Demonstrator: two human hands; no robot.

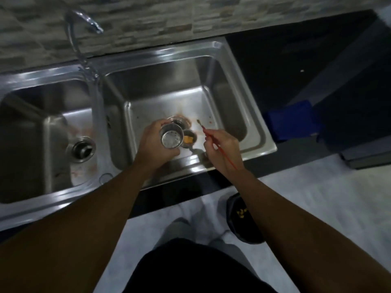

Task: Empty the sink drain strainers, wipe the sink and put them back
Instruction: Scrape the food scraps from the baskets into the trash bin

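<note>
A steel double sink (249,98) fills the counter. Over the right basin, my left hand (154,144) grips a perforated metal drain strainer (171,137), its open side tilted up toward me. My right hand (222,149) pinches a thin red stick (213,142) with a small tip pointing toward the basin floor. Just behind the held strainer lies the open right drain (179,121). A small metal piece with orange scraps (189,140) sits on the basin floor beside it. In the left basin, a second strainer (81,149) sits in its drain. Orange stains mark both basin floors.
A chrome faucet (84,20) arches up from the divider between the basins. A blue object (294,119) sits on the dark counter to the right. On the floor below the counter stands a dark bin (243,220) near my feet.
</note>
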